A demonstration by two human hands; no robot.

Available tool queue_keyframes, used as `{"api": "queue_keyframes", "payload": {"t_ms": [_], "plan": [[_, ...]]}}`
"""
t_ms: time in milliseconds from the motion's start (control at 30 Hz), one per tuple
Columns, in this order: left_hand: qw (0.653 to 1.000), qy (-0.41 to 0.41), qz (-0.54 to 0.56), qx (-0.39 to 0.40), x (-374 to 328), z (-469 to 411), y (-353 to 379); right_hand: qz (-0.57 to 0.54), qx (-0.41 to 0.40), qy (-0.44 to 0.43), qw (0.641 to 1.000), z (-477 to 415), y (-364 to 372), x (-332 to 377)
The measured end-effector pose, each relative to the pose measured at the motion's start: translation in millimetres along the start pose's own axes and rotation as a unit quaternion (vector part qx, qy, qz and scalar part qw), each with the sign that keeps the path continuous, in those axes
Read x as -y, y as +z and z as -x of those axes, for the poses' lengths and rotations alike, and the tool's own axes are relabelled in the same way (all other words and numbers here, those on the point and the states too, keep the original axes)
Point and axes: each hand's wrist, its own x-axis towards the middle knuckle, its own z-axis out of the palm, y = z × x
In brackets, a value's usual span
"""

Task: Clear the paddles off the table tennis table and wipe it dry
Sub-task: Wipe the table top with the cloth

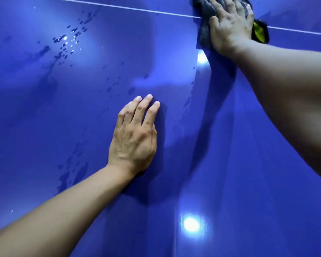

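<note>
Hands: left hand (132,138) flat on blue table (230,164) | right hand (230,25) spread, pressing grey cloth (205,34) | droplets (65,38) far-left

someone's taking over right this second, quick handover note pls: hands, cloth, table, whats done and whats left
Left hand: flat on the blue table, fingers straight, holding nothing.
Right hand: pressed flat on the grey cloth, at the white line, far right.
Paddles: none in view.
Done: the strip below the cloth, down the right side, looks mostly dry.
Left: water drops at the far left and wet patches by the left forearm need wiping.
</note>
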Motion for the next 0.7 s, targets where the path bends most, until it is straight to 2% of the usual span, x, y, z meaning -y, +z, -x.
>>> {"api": "queue_keyframes", "payload": {"t_ms": [133, 233, 333, 433, 700], "plan": [[1.0, -0.015, 0.022, -0.009, -2, 1, -2, 0.004, 0.009, -0.024, 1.0, 48, 4, 18], [0.999, -0.023, 0.041, -0.015, -2, -1, -5, 0.004, -0.002, -0.049, 0.999, 117, 7, 38], [0.994, -0.07, 0.082, -0.02, -6, 4, -16, 0.013, 0.004, -0.071, 0.997, 204, 7, 59], [0.993, -0.082, 0.074, -0.041, -6, 16, -29, 0.008, 0.001, -0.095, 0.995, 290, 10, 77], [0.997, -0.071, 0.011, -0.021, -32, 153, -51, -0.053, 0.003, -0.145, 0.988, 505, 12, 108]]}}
